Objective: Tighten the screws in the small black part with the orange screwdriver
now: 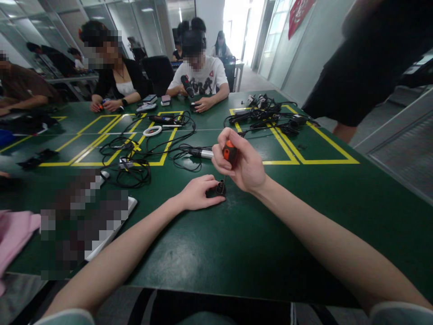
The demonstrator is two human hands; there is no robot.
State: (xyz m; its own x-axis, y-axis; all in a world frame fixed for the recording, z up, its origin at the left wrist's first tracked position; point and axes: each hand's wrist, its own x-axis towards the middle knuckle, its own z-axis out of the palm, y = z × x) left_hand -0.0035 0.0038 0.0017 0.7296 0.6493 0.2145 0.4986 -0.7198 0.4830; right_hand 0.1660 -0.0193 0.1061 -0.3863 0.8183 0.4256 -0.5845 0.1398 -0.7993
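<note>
My right hand (249, 163) is closed around the orange and black handle of a screwdriver (230, 152). Its thin shaft points down to a small dark round part (220, 189), which has a metal piece standing up in its middle. Whether the tip sits in a screw is too small to tell. With thumb and fingers on either side, my left hand (196, 193) grips this part against the green table (189, 243). Just behind my right hand lies a silver cylindrical tool (202, 154) with a black cable, partly hidden by my fingers.
Black cables (135, 178) lie tangled at the left, with a white ring (152, 131) behind them. More cables and adapters (267, 115) are heaped at the back right. Across the table a person (199, 79) holds a power drill (187, 85). Someone stands at the right edge.
</note>
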